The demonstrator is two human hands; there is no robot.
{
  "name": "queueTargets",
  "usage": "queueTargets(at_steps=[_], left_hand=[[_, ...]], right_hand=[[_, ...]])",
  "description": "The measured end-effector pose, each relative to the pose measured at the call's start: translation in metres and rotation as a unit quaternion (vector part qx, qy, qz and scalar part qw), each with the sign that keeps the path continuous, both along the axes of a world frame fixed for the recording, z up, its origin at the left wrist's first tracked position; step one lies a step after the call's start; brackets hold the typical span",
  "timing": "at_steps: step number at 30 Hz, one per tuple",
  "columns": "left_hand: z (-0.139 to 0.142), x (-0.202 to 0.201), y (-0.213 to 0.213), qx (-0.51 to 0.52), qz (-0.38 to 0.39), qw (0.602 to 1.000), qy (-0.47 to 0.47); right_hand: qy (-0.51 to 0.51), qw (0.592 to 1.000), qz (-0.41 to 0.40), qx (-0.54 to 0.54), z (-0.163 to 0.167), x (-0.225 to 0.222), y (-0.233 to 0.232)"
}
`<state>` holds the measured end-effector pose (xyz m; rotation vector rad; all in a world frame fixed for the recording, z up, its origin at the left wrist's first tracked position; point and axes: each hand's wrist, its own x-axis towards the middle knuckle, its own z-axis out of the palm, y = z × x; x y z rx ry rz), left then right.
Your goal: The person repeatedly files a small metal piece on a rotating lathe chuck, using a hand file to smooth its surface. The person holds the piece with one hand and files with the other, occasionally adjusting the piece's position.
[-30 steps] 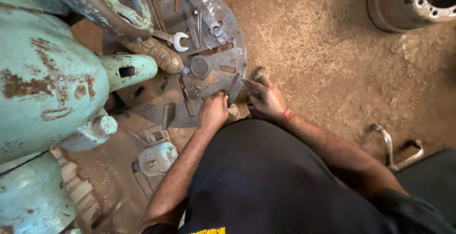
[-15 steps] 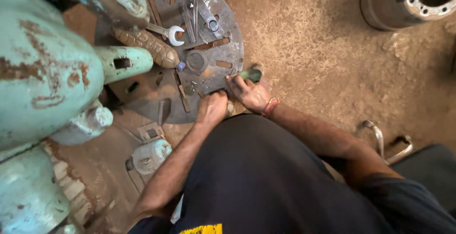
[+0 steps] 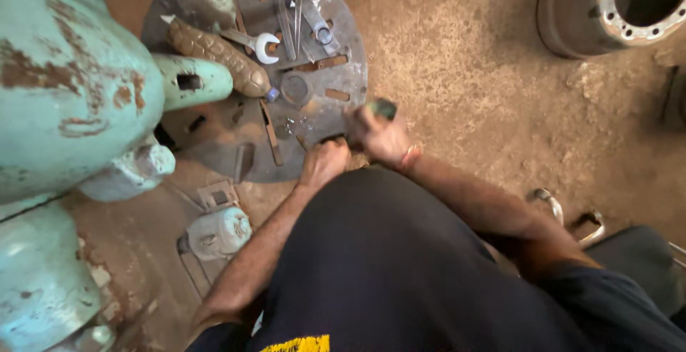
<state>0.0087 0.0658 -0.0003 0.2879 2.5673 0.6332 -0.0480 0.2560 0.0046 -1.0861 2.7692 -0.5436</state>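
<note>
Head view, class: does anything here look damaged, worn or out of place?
Yes. The turquoise machine has paint flaked off in rusty brown patches. Loose tools, including an open-ended spanner, lie scattered on the round slotted metal plate, which both hands work at: left hand, right hand.

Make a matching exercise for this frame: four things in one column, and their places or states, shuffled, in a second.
Things:
1. wrench
2. right hand
3. left hand
4. metal drum

Places or states:
A. on the dirt floor, top right corner
B. fist at the near edge of the round slotted plate
C. lying on the plate, open end showing
D. closed around a dark green handle

Pairs: 1-C, 2-D, 3-B, 4-A
</note>
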Motion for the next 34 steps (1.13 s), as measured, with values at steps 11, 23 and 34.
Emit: queueTargets(at_steps=[11,23,34], left_hand=[[-0.004,0.003,0.0,0.02,0.007,0.999,-0.042],[-0.012,-0.001,-0.003,0.009,-0.028,0.999,0.016],[-0.029,0.001,-0.001,-0.005,-0.052,0.997,0.054]], right_hand=[[-0.108,0.99,-0.023,0.09,-0.019,0.007,0.003],[0.061,0.996,0.03,0.064,0.017,0.002,0.0],[0.145,0.982,0.102,0.067,-0.025,0.019,0.008]])
